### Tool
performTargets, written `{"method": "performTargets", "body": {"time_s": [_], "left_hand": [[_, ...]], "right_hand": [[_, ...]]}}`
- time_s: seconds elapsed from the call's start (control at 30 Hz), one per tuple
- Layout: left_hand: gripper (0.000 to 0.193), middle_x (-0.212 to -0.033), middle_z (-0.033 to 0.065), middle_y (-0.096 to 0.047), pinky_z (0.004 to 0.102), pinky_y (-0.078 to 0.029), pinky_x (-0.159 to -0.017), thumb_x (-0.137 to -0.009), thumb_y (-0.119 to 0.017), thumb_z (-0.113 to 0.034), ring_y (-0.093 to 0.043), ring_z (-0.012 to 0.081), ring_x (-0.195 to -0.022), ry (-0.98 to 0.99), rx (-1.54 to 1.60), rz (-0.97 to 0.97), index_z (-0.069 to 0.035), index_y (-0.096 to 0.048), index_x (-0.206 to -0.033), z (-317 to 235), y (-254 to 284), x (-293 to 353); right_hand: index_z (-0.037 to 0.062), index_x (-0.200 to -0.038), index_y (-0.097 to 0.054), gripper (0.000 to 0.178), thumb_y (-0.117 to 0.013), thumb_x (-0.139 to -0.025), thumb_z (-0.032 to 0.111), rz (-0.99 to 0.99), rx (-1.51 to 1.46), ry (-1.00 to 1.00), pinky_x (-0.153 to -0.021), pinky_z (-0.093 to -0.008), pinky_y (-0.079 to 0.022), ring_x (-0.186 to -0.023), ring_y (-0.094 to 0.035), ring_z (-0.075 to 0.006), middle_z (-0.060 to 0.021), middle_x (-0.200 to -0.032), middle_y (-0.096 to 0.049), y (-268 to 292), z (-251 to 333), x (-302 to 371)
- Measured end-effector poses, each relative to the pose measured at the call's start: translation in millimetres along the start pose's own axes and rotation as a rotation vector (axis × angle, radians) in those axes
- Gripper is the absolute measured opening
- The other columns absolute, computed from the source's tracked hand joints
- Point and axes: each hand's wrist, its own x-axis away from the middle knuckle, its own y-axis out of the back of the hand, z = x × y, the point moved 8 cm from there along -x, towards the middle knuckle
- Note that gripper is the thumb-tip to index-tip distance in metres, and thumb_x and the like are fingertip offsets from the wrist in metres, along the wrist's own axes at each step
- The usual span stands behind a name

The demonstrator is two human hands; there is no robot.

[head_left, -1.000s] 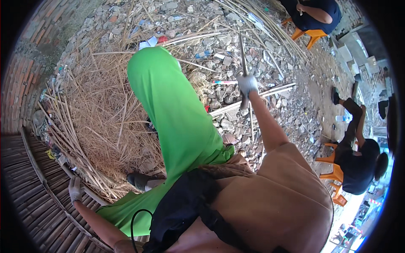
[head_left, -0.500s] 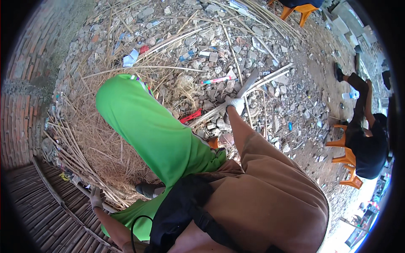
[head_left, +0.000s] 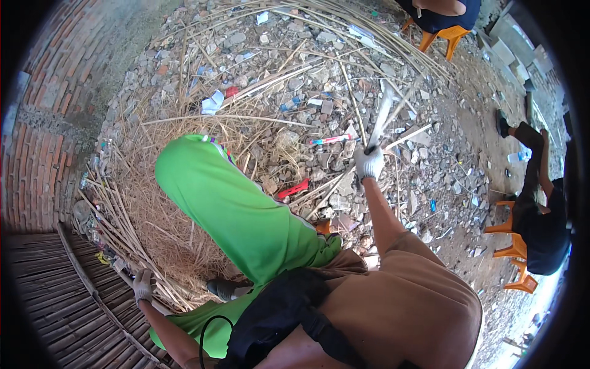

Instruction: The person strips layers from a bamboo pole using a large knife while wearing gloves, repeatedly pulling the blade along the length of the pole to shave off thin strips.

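Note:
A white work glove covers my right hand [head_left: 369,163], which is closed around the handle of a machete [head_left: 382,117]. Its broad, pale blade points away from me, slightly smeared by motion. Beneath that hand, split bamboo strips [head_left: 327,195] slant across the rubble. My left hand [head_left: 144,285], also gloved, is far over at lower left. Its fingers close on a bamboo pole [head_left: 162,307] beside my bent leg in green trousers [head_left: 221,203]. The machete's handle is mostly hidden by the glove.
Straw-like shavings [head_left: 166,209] and broken stones surround my legs. A red plastic piece [head_left: 292,189] lies near the bamboo. Bamboo slats [head_left: 55,289] border the lower left, under a brick wall [head_left: 43,166]. At right, a person in dark clothes [head_left: 544,230] sits near orange stools [head_left: 513,246]; another sits top right.
My right hand has moved up and to the right in the picture, and the machete blade now points more steeply away. The whole view has shifted slightly. My left hand stays at the pole.

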Motion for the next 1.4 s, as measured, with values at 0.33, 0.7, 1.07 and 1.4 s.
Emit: {"method": "performTargets", "body": {"time_s": [0.33, 0.7, 1.07, 1.4], "left_hand": [[0.035, -0.103, -0.0016, -0.064, 0.0260, -0.052, -0.080, -0.107, -0.065, -0.031, -0.060, 0.0093, -0.092, -0.656, 0.093, 0.099, -0.002, -0.065, -0.127, -274.4, -55.4, 64.2], [0.094, -0.168, 0.0249, -0.032, 0.0601, -0.028, -0.126, -0.101, -0.056, -0.063, -0.033, 0.0432, -0.154, -1.001, 1.485, 0.073, 0.002, -0.029, -0.163, -387.0, 69.6, 137.4], [0.032, -0.111, 0.0091, -0.069, 0.0461, -0.055, -0.099, -0.102, -0.069, -0.033, -0.065, 0.0258, -0.099, -0.679, 1.543, -0.200, -0.006, -0.067, -0.119, -128.1, 152.2, 106.1], [0.048, -0.121, 0.0149, -0.063, 0.0564, -0.049, -0.106, -0.096, -0.075, -0.042, -0.063, 0.0322, -0.110, -0.629, 1.776, -0.388, -0.005, -0.063, -0.124, -34.8, 136.9, 129.1]], "right_hand": [[0.0070, -0.119, -0.065, 0.045, -0.074, -0.087, 0.037, 0.563, -0.015, 0.832, -0.081, -0.0490, -0.056, -0.093, -0.072, -0.0443, -0.0228, -0.098, -0.074, -29.2, 395.1, 19.9], [0.0162, -0.109, -0.063, 0.035, -0.076, -0.087, 0.040, 0.693, -0.332, 2.057, -0.074, -0.0482, -0.060, -0.086, -0.074, -0.0329, -0.0098, -0.093, -0.071, -8.8, 642.0, 347.0], [0.0135, -0.094, -0.063, 0.024, -0.076, -0.078, 0.026, 0.865, -0.596, 2.315, -0.073, -0.0449, -0.057, -0.084, -0.071, -0.0274, -0.0048, -0.089, -0.066, -75.8, 558.2, 507.3], [0.0137, -0.096, -0.065, 0.025, -0.079, -0.078, 0.025, 1.158, -0.418, 2.246, -0.074, -0.0419, -0.053, -0.084, -0.068, -0.0254, -0.0045, -0.086, -0.063, -94.3, 448.3, 559.5]]}}
